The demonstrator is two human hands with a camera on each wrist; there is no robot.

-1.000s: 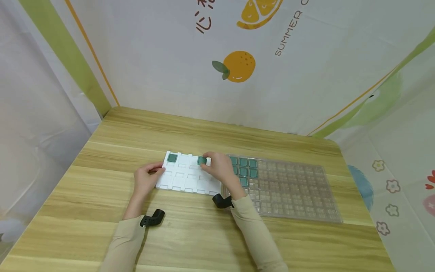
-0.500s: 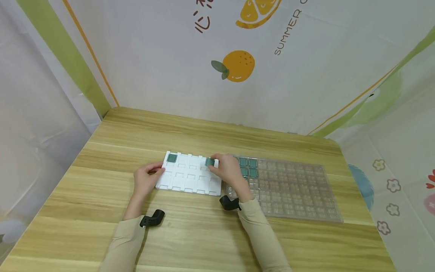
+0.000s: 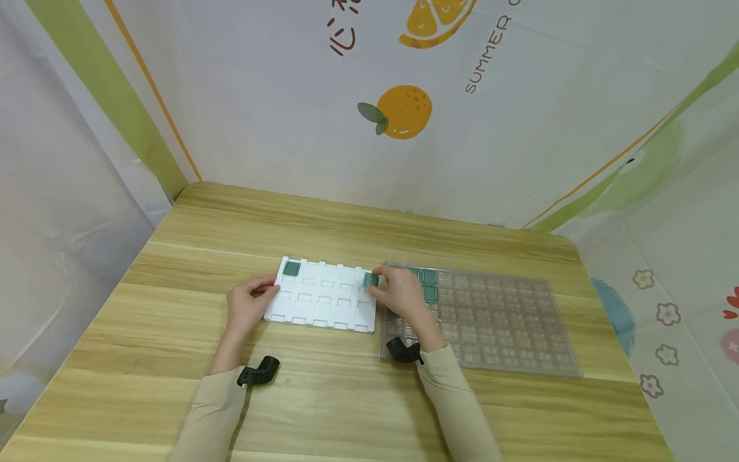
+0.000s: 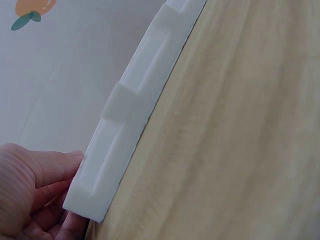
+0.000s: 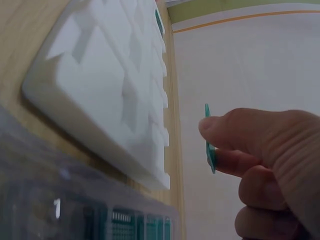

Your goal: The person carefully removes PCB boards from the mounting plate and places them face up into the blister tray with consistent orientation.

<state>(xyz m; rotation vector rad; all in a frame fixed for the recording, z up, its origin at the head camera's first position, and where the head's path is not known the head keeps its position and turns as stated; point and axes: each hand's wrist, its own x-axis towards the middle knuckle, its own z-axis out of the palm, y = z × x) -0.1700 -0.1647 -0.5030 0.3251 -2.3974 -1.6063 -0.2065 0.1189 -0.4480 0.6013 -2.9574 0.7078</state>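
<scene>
My left hand (image 3: 245,308) pinches the left edge of a white slotted tray (image 3: 323,299) that lies on the table; in the left wrist view the thumb (image 4: 62,165) touches the tray's corner. One small green circuit board (image 3: 292,269) sits in the tray's far left slot. Between thumb and fingers, my right hand (image 3: 404,296) holds another green circuit board (image 3: 370,280) at the tray's far right corner. The right wrist view shows this board (image 5: 210,155) edge-on and apart from the tray. Part of the clear tray is hidden by my right hand.
To the right lies a long clear plastic tray (image 3: 502,321) with many compartments, close beside the white one. Several green boards (image 3: 430,285) sit in its left end. A printed curtain (image 3: 288,115) hangs behind the wooden table (image 3: 323,398).
My right hand has moved rightward along the white tray's far row with the green board, from a middle slot to the right end. The left hand and the white tray have stayed put.
</scene>
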